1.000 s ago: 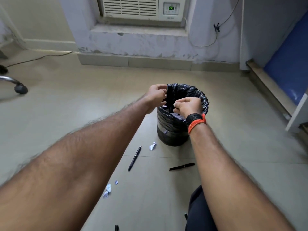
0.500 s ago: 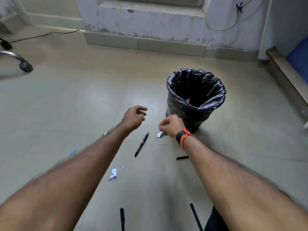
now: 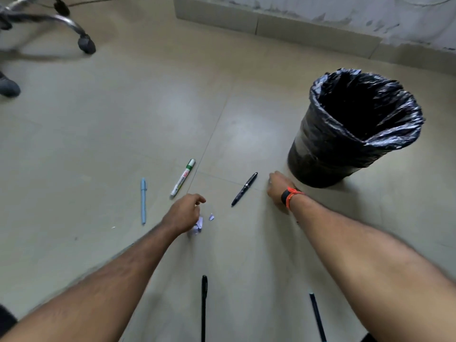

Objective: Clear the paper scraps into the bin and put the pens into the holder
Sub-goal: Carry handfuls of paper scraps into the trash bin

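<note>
The bin (image 3: 311,154), lined with a black bag, stands on the floor at the right. My right hand (image 3: 277,191), with an orange and black wristband, is down on the floor beside its base, its fingers hidden. My left hand (image 3: 183,213) hovers with loosely curled fingers over crumpled paper scraps (image 3: 198,225); a tiny scrap (image 3: 211,216) lies beside them. On the floor lie a black pen (image 3: 244,189) between my hands, a white and green marker (image 3: 183,177) and a light blue pen (image 3: 143,201). No holder is in view.
Two more dark pens lie near me, a black pen (image 3: 204,307) and a second dark pen (image 3: 317,317). A chair base with castors (image 3: 84,43) and a shoe (image 3: 8,87) are at the far left. A low tiled ledge (image 3: 271,25) runs along the back.
Both hands have left the bin rim and dropped to the floor. The left moved over the scraps, the right to the spot beside the bin base. My view has tilted down.
</note>
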A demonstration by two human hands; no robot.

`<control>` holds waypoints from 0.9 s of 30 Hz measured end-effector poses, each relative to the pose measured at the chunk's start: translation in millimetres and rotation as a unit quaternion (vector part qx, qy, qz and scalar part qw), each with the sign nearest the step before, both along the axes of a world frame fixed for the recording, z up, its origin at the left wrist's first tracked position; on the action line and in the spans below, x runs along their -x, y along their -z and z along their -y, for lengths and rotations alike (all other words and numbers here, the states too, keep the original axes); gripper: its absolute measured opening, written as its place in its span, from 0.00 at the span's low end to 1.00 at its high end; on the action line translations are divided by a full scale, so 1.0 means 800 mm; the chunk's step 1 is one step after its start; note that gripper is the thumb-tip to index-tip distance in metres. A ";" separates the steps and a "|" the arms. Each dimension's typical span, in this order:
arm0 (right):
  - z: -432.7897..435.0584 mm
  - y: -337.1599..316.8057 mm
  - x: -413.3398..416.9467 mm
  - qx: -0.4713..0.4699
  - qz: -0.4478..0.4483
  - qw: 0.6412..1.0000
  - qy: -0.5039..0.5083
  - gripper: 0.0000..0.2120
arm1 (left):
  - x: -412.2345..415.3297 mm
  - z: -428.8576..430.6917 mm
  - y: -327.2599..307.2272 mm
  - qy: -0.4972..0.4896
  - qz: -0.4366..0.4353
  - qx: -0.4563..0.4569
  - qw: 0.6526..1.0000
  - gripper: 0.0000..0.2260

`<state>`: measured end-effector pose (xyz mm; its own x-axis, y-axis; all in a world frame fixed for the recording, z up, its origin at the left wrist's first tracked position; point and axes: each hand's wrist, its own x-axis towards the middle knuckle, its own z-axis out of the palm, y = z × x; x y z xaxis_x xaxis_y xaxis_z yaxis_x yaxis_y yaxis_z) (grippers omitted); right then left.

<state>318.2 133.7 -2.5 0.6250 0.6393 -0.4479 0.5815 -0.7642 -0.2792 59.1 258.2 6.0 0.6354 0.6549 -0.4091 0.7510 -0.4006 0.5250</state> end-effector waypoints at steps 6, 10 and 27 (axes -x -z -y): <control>0.013 0.012 0.123 0.001 0.002 0.999 0.040 0.16 | 0.052 0.016 0.023 -0.066 -0.039 0.009 0.997 0.20; 0.021 0.018 0.221 -0.069 -0.015 0.997 -0.023 0.15 | 0.074 0.022 0.034 -0.048 -0.039 0.027 0.998 0.24; -0.011 0.035 0.215 -0.124 -0.010 0.985 -0.123 0.13 | 0.052 0.023 0.044 0.081 0.002 -0.051 0.995 0.20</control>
<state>145.9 142.7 -30.6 0.4300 0.8615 -0.2700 0.7333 -0.5077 -0.4523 17.8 240.2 -28.9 0.7366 0.5823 -0.3440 0.6712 -0.5668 0.4777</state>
